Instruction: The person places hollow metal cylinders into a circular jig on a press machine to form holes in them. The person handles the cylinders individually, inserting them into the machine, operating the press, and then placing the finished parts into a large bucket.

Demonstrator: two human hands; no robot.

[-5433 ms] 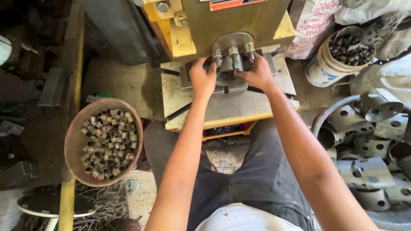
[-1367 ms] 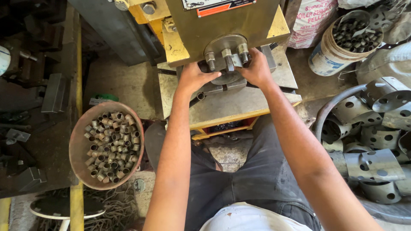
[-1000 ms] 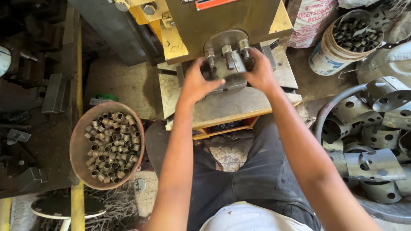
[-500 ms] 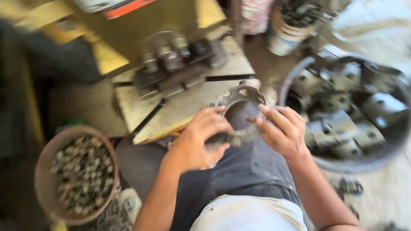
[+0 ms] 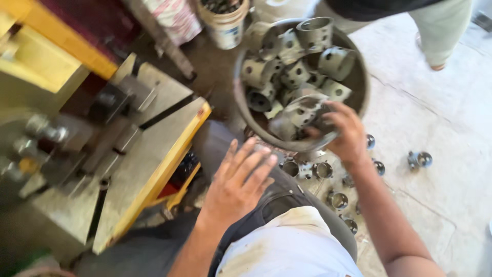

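Right now the right hand (image 5: 344, 134) reaches over the near rim of the round dark metal basin (image 5: 359, 97) and closes its fingers around a grey cylindrical metal sleeve with side holes (image 5: 302, 114), which lies among a heap of similar pieces inside the basin. Meanwhile the left hand (image 5: 241, 182) hovers empty above the lap, fingers spread wide, beside the yellow-edged steel table of the press machine (image 5: 148, 169). Small shiny metal rings (image 5: 420, 159) lie scattered on the pale concrete floor (image 5: 435, 118) near the basin.

Press (image 5: 77, 138) blurred; bystander (image 5: 410, 20) cut off at top edge.
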